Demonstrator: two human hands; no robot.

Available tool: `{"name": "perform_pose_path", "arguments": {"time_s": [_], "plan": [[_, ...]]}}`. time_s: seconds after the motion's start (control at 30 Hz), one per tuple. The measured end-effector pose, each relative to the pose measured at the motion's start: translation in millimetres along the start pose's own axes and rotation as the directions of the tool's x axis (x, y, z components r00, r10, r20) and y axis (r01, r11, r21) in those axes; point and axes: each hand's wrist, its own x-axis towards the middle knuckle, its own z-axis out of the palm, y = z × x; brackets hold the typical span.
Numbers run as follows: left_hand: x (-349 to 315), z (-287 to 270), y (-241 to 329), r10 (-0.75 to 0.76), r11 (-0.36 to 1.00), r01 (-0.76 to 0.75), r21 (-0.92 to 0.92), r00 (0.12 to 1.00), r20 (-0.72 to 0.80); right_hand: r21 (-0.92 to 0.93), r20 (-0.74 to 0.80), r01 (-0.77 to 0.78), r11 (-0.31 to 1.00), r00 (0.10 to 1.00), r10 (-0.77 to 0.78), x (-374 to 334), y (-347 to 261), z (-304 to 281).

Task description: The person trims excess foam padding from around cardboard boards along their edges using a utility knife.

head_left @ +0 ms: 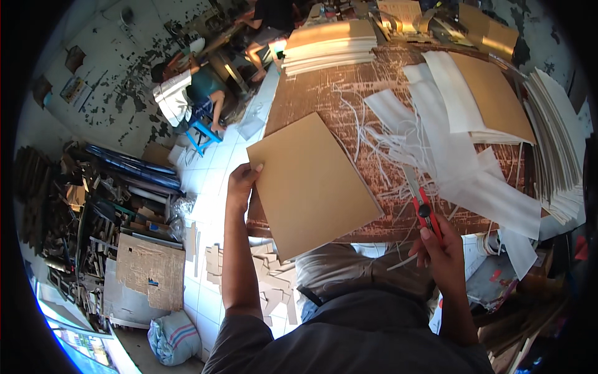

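A dark shirt (367,336) is closest. The left hand (244,182) pinches the brown board (314,187) by its left edge, thumb on top; the right hand (445,249) grips a red cutter (425,209), right of the board. White strips (389,136) clutter the table (302,96) beyond, near stacked sheets (330,51).

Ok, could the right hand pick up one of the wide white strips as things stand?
Probably not freely: the wide white strips lie near, but the right hand holds the red cutter.
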Motion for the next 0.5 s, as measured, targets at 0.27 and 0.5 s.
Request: {"name": "perform_pose_path", "arguments": {"time_s": [0.27, 0.5], "plan": [[-13.9, 21.4, 47.6, 0.189, 0.923, -0.249, -0.294, 0.958, -0.217, 0.121, -0.011, 0.031, 0.992, 0.999, -0.03, 14.2, 0.6, 5.9], [-60.9, 38.4, 96.0, 0.394, 0.614, -0.498, -0.612, 0.866, -0.309, 0.11, 0.04, 0.256, 0.96, 0.964, -0.261, 42.5, -15.5, 21.0]]}}
